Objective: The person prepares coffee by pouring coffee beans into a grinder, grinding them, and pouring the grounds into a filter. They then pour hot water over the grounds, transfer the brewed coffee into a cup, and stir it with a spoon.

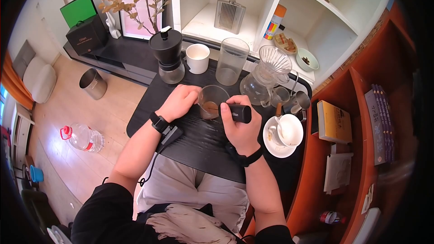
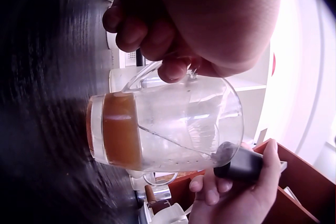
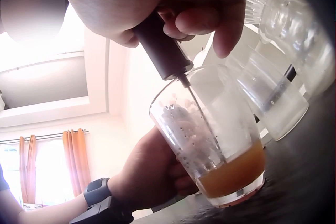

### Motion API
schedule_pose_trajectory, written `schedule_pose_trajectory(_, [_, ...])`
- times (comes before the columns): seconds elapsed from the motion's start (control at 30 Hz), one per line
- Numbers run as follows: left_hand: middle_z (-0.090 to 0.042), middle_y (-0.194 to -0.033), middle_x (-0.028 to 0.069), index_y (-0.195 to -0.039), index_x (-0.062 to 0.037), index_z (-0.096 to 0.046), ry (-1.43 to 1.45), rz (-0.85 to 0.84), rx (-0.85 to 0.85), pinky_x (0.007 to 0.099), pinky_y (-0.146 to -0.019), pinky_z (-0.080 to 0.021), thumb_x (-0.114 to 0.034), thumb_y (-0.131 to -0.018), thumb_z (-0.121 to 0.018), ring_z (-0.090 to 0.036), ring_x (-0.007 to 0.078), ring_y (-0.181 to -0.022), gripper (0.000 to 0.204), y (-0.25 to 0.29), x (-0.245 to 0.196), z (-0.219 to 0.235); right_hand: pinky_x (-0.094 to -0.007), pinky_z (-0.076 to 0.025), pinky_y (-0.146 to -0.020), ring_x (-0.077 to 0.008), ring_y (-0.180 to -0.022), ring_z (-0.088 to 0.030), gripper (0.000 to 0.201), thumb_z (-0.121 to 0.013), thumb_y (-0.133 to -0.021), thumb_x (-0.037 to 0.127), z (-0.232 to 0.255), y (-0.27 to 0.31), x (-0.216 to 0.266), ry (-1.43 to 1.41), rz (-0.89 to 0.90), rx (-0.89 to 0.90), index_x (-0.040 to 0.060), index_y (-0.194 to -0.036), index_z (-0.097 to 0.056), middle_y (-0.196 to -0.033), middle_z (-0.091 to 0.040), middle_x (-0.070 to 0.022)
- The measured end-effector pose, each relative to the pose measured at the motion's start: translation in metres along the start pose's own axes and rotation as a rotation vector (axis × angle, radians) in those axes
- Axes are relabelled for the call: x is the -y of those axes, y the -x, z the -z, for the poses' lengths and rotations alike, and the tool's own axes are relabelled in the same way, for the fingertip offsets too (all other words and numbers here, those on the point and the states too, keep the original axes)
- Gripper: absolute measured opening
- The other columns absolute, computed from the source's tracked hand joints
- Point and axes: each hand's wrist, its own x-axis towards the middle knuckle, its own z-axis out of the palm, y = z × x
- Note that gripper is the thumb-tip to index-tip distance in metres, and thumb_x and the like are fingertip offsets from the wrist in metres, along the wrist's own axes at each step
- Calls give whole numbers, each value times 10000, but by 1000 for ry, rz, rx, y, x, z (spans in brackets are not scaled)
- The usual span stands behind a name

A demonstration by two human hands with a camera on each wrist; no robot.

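A clear glass mug (image 1: 212, 94) with brown liquid (image 2: 122, 129) in its bottom stands on the black table. My left hand (image 1: 181, 101) holds the mug by its handle, fingers curled round it, as the left wrist view shows. With my right hand (image 1: 243, 126) I grip a black handheld milk frother (image 1: 239, 113), its body tilted over the mug's rim. The frother's thin metal shaft (image 3: 202, 116) runs down inside the glass into the liquid. Its whisk end is hidden in the brown liquid.
Behind the mug stand a black-topped coffee grinder (image 1: 166, 56), a white cup (image 1: 197, 58), a tall glass (image 1: 232, 61) and a glass dripper on a server (image 1: 257, 86). At right are a metal pitcher (image 1: 298, 103) and a white cup on a saucer (image 1: 280, 152). Shelves rise beyond.
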Motion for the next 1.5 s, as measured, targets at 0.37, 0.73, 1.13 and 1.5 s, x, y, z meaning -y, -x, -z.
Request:
schedule_pose_trajectory(0.37, [-534, -678, 88, -776, 53, -555, 68, -47, 23, 340, -648, -430, -168, -972, -446, -491, 184, -645, 315, 0, 10, -2, -316, -515, -567, -209, -580, -667, 208, -790, -957, 238, -1, -1, -5, -2, 10, -64, 79, -948, -657, -717, -658, -54])
schedule_pose_trajectory(0.73, [-553, -660, 135, -745, 32, -537, 52, -51, 28, 397, -654, -460, -168, -943, -453, -537, 256, -611, 293, 1, 8, -1, -290, -484, -537, -157, -542, -623, 237, -811, -954, 253, -3, -2, -4, -11, 15, -115, 82, -945, -647, -680, -630, -37])
schedule_pose_trajectory(1.13, [-530, -650, 111, -760, 44, -551, 57, -57, 28, 370, -630, -438, -149, -933, -453, -504, 214, -604, 277, 1, 8, 0, -276, -457, -507, -122, -504, -579, 248, -824, -947, 258, -3, -3, -7, 38, 28, -153, 86, -940, -646, -633, -594, -21])
schedule_pose_trajectory(1.5, [-550, -654, 147, -765, 39, -553, 50, -40, 30, 403, -646, -463, -167, -932, -456, -542, 264, -599, 282, 0, 8, -1, -285, -456, -503, -137, -500, -582, 261, -819, -950, 276, -3, -2, -8, -4, 29, -130, 85, -941, -641, -629, -590, -22])
